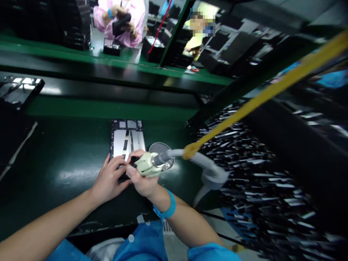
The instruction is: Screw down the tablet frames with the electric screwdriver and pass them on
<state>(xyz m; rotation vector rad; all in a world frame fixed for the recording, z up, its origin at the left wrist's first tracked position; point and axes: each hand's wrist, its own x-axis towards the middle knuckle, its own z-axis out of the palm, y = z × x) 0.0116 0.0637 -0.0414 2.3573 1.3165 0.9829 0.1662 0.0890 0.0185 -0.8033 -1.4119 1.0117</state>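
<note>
An opened tablet (119, 140) lies on the green work surface with its silver and black inner parts facing up. My left hand (108, 179) grips its lower end, thumb at the near edge and fingers bent over the top. In my right hand (145, 185) is a pale green electric screwdriver (148, 164), the fingers closed round its body. Both hands meet over the tablet's lower part, and they hide the driver's tip. A round dish with a mesh-like pattern (159, 146) sits just right of the tablet, partly behind the screwdriver.
From the screwdriver a grey cord (202, 161) runs right, tied to a yellow strap (258, 99). Densely packed dark parts (261, 174) fill the right side. Another device (20, 88) lies far left. Across the green shelf (81, 52), a person in pink (133, 21) handles a black device.
</note>
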